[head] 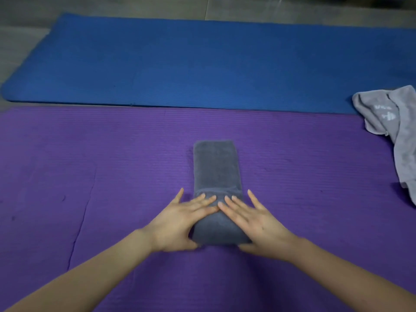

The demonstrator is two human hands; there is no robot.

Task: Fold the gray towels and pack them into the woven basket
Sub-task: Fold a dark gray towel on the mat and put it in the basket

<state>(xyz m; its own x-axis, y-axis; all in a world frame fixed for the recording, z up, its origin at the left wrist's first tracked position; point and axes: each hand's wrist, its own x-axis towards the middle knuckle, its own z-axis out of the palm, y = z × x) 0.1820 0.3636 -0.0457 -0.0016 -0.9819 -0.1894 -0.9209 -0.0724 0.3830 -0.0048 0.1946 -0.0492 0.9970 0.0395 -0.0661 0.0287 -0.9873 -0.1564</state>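
A dark gray towel [216, 170] lies as a narrow strip on the purple mat [90, 176], its near end turned over into a thick roll. My left hand [180, 221] and my right hand [252, 221] both press flat on that rolled end, fingers straight and spread, fingertips meeting at the middle. A lighter gray towel [391, 127] lies crumpled at the right edge. No woven basket is in view.
A blue mat [180, 64] lies beyond the purple one, with bare grey floor [135, 5] behind it. The purple mat has a long crease at the near left.
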